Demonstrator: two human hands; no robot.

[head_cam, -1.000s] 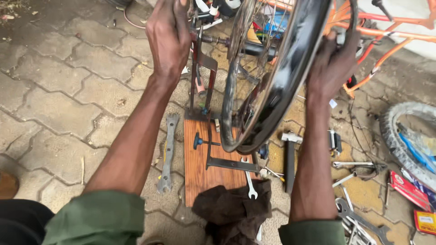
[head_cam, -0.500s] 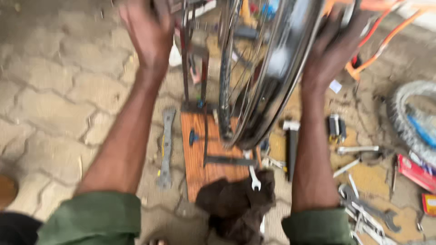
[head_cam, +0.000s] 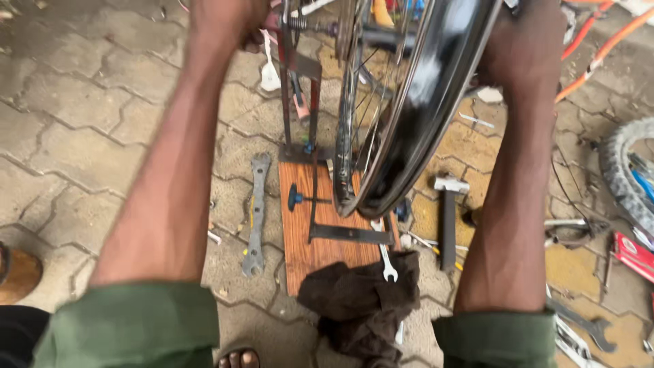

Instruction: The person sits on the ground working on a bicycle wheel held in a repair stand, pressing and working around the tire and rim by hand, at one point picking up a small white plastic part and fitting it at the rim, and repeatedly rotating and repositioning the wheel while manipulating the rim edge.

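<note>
At the top of the frame, the left hand [head_cam: 228, 20] closes around the top of the red upright stand [head_cam: 300, 88]; its fingers are cut off by the frame edge, so the exact grip cannot be told. The right hand [head_cam: 528, 34] presses against the black bicycle wheel [head_cam: 422, 116], which hangs tilted in the stand at upper centre. Below it lies a wooden base board [head_cam: 306, 238] on the paved floor [head_cam: 82, 150], with a flat metal wrench [head_cam: 257, 211] to its left, a dark rag [head_cam: 361, 300] and a small spanner [head_cam: 387, 262] at lower centre, and a hammer [head_cam: 447, 218] to the right.

Pavement bicycle-repair spot: wheel [head_cam: 409, 109], spanners [head_cam: 255, 215].
</note>
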